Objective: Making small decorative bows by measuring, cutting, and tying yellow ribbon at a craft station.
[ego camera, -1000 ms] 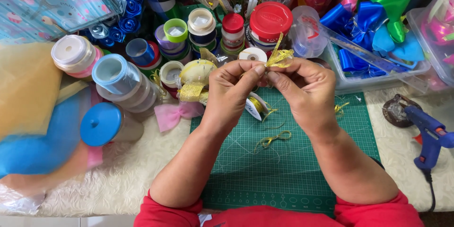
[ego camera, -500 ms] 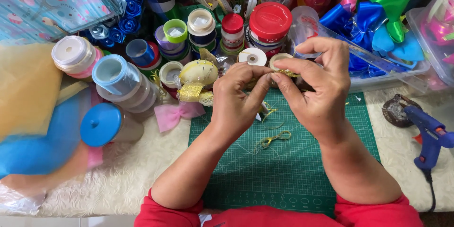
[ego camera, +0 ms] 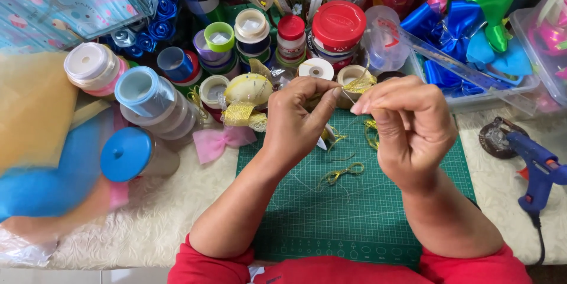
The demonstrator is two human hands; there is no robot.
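Gold metallic ribbon piece, crinkled and glittery, sits pinched between the two hands above the far edge of the green gridded cutting mat, just in front of the spools. In the head view, the left hand closes its thumb and forefinger on the ribbon's left end; the right hand nips the right end with curled fingers, so both grips are narrow and closed on it. The short piece runs roughly left to right between the fingertips, each hand equally close. A thin thread seems to hang from it, though that is hard to tell. Below, a loose gold ribbon scrap lies on the mat. A blue plastic glue gun rests well to the right on the cream textured cloth, and a sheer pink fabric bow lies left of the mat.
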